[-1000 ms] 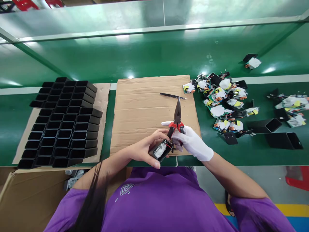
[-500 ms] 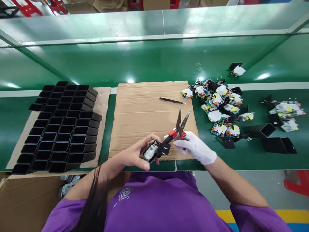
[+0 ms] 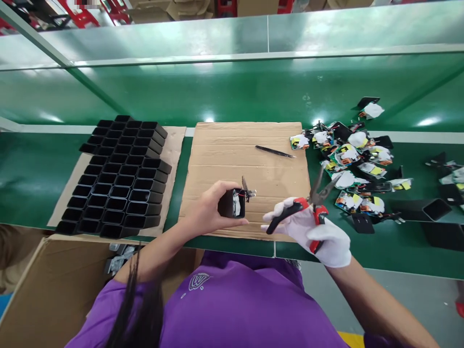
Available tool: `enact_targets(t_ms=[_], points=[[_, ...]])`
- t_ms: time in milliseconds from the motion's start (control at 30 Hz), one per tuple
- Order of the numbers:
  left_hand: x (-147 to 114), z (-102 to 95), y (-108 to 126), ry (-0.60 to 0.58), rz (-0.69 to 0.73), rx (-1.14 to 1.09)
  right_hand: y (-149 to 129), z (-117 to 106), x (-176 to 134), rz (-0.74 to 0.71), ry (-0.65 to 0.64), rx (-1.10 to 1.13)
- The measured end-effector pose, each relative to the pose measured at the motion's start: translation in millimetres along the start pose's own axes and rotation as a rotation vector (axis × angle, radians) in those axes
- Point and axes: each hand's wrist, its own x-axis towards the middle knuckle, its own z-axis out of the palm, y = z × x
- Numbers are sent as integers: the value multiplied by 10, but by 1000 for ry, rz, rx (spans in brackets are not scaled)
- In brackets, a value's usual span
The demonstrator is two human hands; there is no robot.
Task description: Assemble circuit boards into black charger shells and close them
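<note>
My bare left hand (image 3: 206, 210) is wrapped round a black power adapter casing (image 3: 227, 204) above the cardboard sheet. Its open end faces right and shows a white-topped circuit board inside, with a small black end cap (image 3: 247, 189) hanging out on wires. In a white glove, my right hand (image 3: 319, 237) holds red-and-black pliers (image 3: 314, 205). Their handles are spread and the jaws stand apart, pointing up and to the right, away from the casing. Tweezers (image 3: 274, 152) lie on the cardboard sheet (image 3: 221, 154) beyond both hands.
Rows of open black casings (image 3: 119, 191) are stacked at left on another cardboard piece. Circuit boards with wires and caps (image 3: 346, 154) are heaped at right, beside loose black casings (image 3: 416, 210). A cardboard box (image 3: 68, 290) stands below the bench edge at lower left.
The pliers in my right hand have moved away from the casing, to the right and down. My left hand has turned the casing so its open end faces right. The view has shifted.
</note>
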Motion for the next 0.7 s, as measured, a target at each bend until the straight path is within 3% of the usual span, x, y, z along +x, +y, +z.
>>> enact_targets(t_ms=[67,167,267,400,533,700], points=[[2,-1,-10,35,46,94,-18,-3,-28,58,-128,-87],[17,-15,8,42,118,193,-49,51,-37,100,-226,-492],[36,-49,50,37,176,259,-116,139,-23,116,-202,-931],[50,-88,84,35,213,329,-185,250,25,206,-95,-1258],[41,-97,78,38,225,378,-179,294,85,257,-56,-1433],[5,-93,71,60,212,416,-133,276,152,248,-11,-1392]])
